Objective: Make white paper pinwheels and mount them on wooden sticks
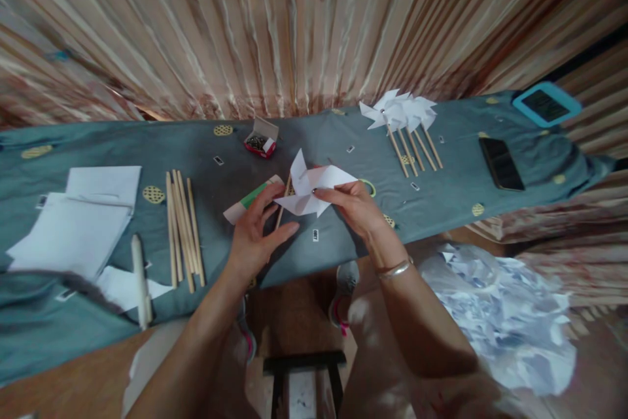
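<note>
A white paper pinwheel [316, 185] is held over the middle of the cloth-covered table. My right hand [357, 206] pinches it, thumb at the pinwheel's centre, where a small dark spot shows. My left hand [258, 229] is at its left side, thumb and fingers apart, beside a thin wooden stick [279, 216] that runs partly under the paper. Whether the left fingers touch the stick or the paper is unclear. Behind my left hand lies a green and pale pink box [240, 205]. An open red box of small metal pins [261, 142] sits farther back.
Several finished pinwheels [398, 112] on sticks lie at the back right, near a black phone [501, 164] and a blue-framed device [547, 104]. Wooden sticks [182, 229], white paper sheets [88, 226] and a white pen-like tool [140, 282] lie left. A bag of paper scraps [505, 321] stands below right.
</note>
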A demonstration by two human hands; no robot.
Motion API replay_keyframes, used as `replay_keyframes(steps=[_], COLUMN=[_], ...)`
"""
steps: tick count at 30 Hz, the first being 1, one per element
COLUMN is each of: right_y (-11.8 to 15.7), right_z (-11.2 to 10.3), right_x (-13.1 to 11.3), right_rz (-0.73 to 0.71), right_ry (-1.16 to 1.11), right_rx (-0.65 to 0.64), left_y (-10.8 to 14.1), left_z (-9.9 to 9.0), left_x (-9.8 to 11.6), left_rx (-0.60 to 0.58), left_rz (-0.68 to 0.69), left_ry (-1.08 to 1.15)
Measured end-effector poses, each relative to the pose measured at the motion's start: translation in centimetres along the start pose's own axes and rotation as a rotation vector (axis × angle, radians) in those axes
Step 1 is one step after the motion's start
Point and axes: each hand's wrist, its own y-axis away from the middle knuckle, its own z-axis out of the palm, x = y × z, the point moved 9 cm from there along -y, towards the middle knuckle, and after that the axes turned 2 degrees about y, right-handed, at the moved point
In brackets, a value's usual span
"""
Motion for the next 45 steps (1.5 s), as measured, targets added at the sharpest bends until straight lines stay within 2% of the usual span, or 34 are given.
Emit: replay_keyframes(steps=[3, 8, 13, 27, 32, 38, 42, 43, 45], right_y=[0.5, 1.2, 1.7, 2.0, 1.6, 1.0, 1.8, 2.2, 2.8], right_z=[0.4, 1.7, 2.7, 3.3, 2.9, 1.1, -1.5, -1.6, -0.8], right_x=[0.1, 0.9, 0.9, 1.5, 1.4, 0.6, -1.4, -2.1, -2.8], right_rz=[0.022, 0.050, 0.058, 0.059, 0.012, -0.146, -0.356, -0.420, -0.507], right_ry=[0.002, 0.003, 0.008, 0.044, 0.084, 0.138, 0.316, 0.393, 0.532], right_rx=[-0.033, -0.126, -0.187, -0.224, -0.143, -0.013, 0.219, 0.249, 0.230], left_y=[0.0, -0.1, 0.3, 0.5, 0.3, 0.0, 0.0, 0.0, 0.0], left_z=[-0.6, 0.9, 1.1, 1.3, 1.2, 0.7, 0.3, 0.3, 0.2], left_x=[0.6, 0.1, -0.8, -1.1, -1.2, -1.9, -2.3, -2.3, -2.3], left_rx=[0.076, 0.017, 0.053, 0.084, 0.126, 0.171, 0.206, 0.211, 0.215], left_rz=[0.001, -0.118, -0.190, -0.176, -0.158, -0.170, -0.184, -0.181, -0.172], left_ry=[0.085, 0.178, 0.225, 0.311, 0.333, 0.383, 0.375, 0.361, 0.327])
